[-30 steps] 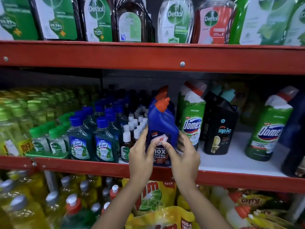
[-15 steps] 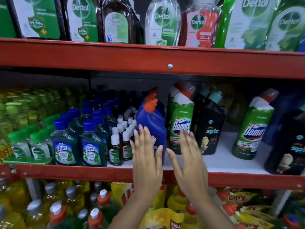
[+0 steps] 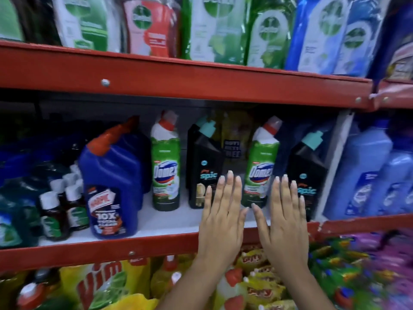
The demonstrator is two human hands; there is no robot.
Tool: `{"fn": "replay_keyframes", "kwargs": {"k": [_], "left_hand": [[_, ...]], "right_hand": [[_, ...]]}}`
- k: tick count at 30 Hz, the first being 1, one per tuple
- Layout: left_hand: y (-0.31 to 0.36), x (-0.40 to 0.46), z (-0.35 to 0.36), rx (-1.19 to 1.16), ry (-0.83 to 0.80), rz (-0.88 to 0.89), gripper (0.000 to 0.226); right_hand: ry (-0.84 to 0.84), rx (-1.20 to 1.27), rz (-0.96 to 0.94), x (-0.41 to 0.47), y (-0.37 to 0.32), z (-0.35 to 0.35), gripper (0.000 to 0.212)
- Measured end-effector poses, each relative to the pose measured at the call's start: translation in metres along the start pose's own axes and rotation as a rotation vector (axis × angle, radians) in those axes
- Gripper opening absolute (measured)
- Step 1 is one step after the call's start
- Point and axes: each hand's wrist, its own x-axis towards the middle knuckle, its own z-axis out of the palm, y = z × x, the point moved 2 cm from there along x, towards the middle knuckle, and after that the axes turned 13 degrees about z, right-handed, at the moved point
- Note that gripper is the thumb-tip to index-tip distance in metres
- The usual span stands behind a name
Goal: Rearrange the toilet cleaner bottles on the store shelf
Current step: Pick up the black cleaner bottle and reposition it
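On the middle shelf [image 3: 156, 222] a blue Harpic bottle [image 3: 110, 193] with an orange cap stands at the front left. To its right stand a green Domex bottle [image 3: 165, 166], a black Spic bottle [image 3: 204, 168], a second green Domex bottle [image 3: 260, 166] and a second black Spic bottle [image 3: 309, 173]. My left hand [image 3: 223, 215] is flat and empty in front of the first Spic bottle. Also flat and empty, my right hand [image 3: 283, 218] is in front of the second Spic bottle. The second Domex bottle shows in the gap between my hands.
Small brown and teal bottles [image 3: 55, 211] crowd the shelf's left. Pale blue bottles [image 3: 368, 175] stand past a white upright at right. Dettol packs [image 3: 214, 30] fill the upper shelf. Yellow Vim pouches [image 3: 105, 285] and bottles lie below the red shelf lip [image 3: 134, 251].
Both hands let go of the blue Harpic bottle, which now stands on the shelf. They moved right, fingers spread flat, to the second Domex bottle. The view swung right.
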Motion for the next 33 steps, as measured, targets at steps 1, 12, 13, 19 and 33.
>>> {"fn": "replay_keyframes", "kwargs": {"k": [1,12,13,19,33], "left_hand": [[0.008,0.006,0.009,-0.025,-0.007,0.003,0.06],[0.068,0.059,0.079,-0.474,-0.026,-0.223,0.059],[0.07,0.061,0.081,-0.542,-0.014,-0.262,0.06],[0.073,0.069,0.089,-0.644,0.102,-0.341,0.047],[0.041,0.055,0.049,-0.674,0.318,-0.388,0.029]], "right_hand": [[0.001,0.003,0.013,0.004,0.011,-0.001,0.074],[-0.061,0.354,0.235,0.04,0.091,0.0,0.073],[-0.094,0.396,0.255,0.041,0.094,0.001,0.076],[-0.155,0.539,0.316,0.046,0.105,0.002,0.076],[-0.149,0.71,0.285,0.044,0.055,-0.005,0.068]]}}
